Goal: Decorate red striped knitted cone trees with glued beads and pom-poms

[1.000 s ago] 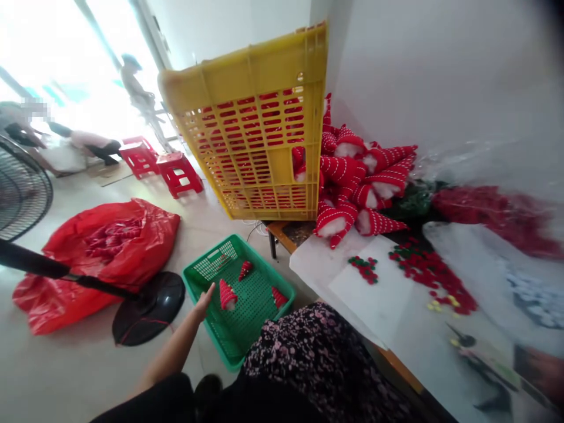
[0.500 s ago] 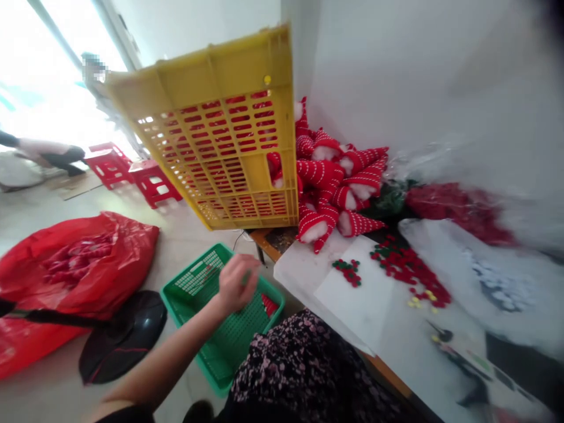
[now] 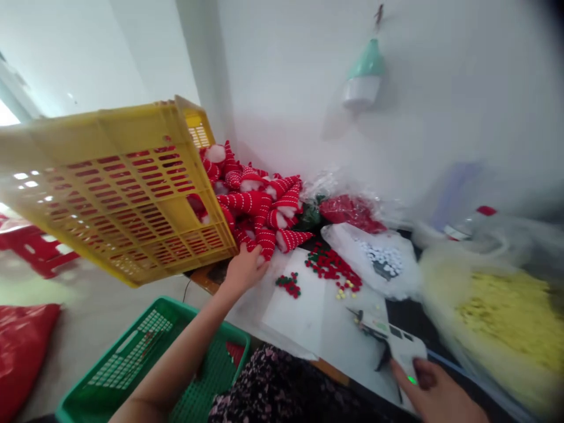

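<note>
Touching striped red-and-white cone hat [image 3: 264, 238]

Free passage is offered by the bare white sheet [image 3: 304, 308] near the middle (scattered pompoms [image 3: 335, 267] aside); the left is blocked by the tilted yellow crate [image 3: 118, 188], the far side by striped cones [image 3: 259, 205].

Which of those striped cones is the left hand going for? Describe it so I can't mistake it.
Start at the big yellow slotted plastic crate tilted on the table's left end; a heap of red-and-white striped knitted cones spills from it. The left hand touches the cone at the heap's lowest front edge, beside the crate's bottom corner, nearer the person than all the others.
</note>
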A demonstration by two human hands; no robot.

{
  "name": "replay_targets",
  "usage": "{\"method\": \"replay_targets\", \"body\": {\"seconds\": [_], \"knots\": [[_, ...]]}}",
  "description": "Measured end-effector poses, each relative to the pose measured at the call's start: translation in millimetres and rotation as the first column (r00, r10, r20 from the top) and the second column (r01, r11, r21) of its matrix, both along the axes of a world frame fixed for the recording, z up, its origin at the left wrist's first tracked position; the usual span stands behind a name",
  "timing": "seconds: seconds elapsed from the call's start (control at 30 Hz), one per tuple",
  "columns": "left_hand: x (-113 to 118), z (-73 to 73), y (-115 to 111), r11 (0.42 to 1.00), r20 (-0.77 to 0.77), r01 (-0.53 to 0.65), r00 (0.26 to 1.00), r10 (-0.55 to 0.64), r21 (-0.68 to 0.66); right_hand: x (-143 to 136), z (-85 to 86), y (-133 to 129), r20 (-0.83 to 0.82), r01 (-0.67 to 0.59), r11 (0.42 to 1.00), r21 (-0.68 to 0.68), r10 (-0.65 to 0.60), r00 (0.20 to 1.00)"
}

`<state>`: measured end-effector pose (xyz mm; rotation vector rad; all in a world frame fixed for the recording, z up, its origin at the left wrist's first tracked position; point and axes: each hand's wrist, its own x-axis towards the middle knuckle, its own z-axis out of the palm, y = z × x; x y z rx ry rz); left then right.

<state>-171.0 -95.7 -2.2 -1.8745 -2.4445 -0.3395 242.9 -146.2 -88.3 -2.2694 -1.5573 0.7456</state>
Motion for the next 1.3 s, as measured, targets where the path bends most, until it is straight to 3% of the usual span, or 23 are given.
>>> {"method": "replay_targets", "body": {"seconds": [0.1,0.17,0.2,0.23,0.27,0.33,0.4,0.47,0.53,0.6,0.7,0.83,0.93,1.07,1.2,1.3], "knots": [[6.6,-24.0,-7.3,0.950,0.233,-0.002,0.970,-0.075,0.312,-8.7,4.0,-2.8,-0.103,0.076,0.992,0.103,-0.066,0.993],[15.4,-31.5,-11.0,0.860,0.420,-0.049,0.886,-0.198,0.509,-14.0,1.5,-5.7,-0.294,0.161,0.971,0.179,-0.103,0.950],[21.0,-32.3,-11.7,0.822,0.526,-0.097,0.808,-0.264,0.561,-17.2,0.5,-7.8,-0.420,0.206,0.958,0.198,-0.107,0.901],[27.5,-31.2,-11.4,0.809,0.649,-0.158,0.690,-0.321,0.567,-20.9,0.1,-10.1,-0.550,0.256,0.947,0.194,-0.111,0.828],[34.7,-28.7,-10.0,0.824,0.776,-0.216,0.519,-0.358,0.525,-25.0,0.5,-12.6,-0.668,0.302,0.938,0.172,-0.114,0.735],[50.5,-21.4,-3.6,0.900,0.935,-0.257,0.070,-0.347,0.353,-33.9,3.4,-17.0,-0.832,0.379,0.918,0.115,-0.120,0.541],[66.5,-14.2,6.7,0.965,0.913,-0.180,-0.328,-0.242,0.191,-42.4,8.4,-19.3,-0.915,0.425,0.901,0.086,-0.098,0.392],[81.0,-9.4,19.8,0.994,0.820,-0.030,-0.563,-0.104,0.105,-49.8,15.1,-19.4,-0.956,0.451,0.886,0.108,-0.032,0.292],[93.5,-6.5,34.8,0.991,0.735,0.118,-0.678,0.032,0.066,-55.9,23.6,-18.4,-0.973,0.482,0.862,0.160,0.055,0.225],[105.0,-4.0,50.9,0.984,0.681,0.176,-0.726,0.101,0.042,-60.4,33.2,-17.9,-0.973,0.508,0.834,0.214,0.133,0.191],[122.6,0.6,74.8,0.992,0.649,0.129,-0.756,0.087,0.018,-64.1,46.2,-19.3,-0.968,0.530,0.812,0.245,0.176,0.178],[144.2,4.4,98.5,0.985,0.700,0.166,-0.708,0.090,0.041,-64.1,54.6,-21.3,-0.965,0.509,0.822,0.257,0.190,0.181],[152.8,2.9,106.6,0.957,0.825,0.281,-0.557,0.098,0.076,-62.7,55.7,-20.7,-0.940,0.450,0.838,0.310,0.200,0.276],[153.9,-3.1,106.9,0.889,0.925,0.412,-0.378,-0.033,0.200,-60.9,55.9,-19.7,-0.874,0.364,0.849,0.382,0.204,0.441],[152.0,-12.8,104.1,0.891,0.945,0.413,-0.322,-0.051,0.189,-60.1,57.0,-20.7,-0.714,0.228,0.852,0.471,0.217,0.665],[151.9,-22.2,103.2,0.906,0.957,0.402,-0.291,-0.011,0.133,-61.8,57.6,-22.4,-0.577,0.141,0.837,0.528,0.232,0.783]]}}
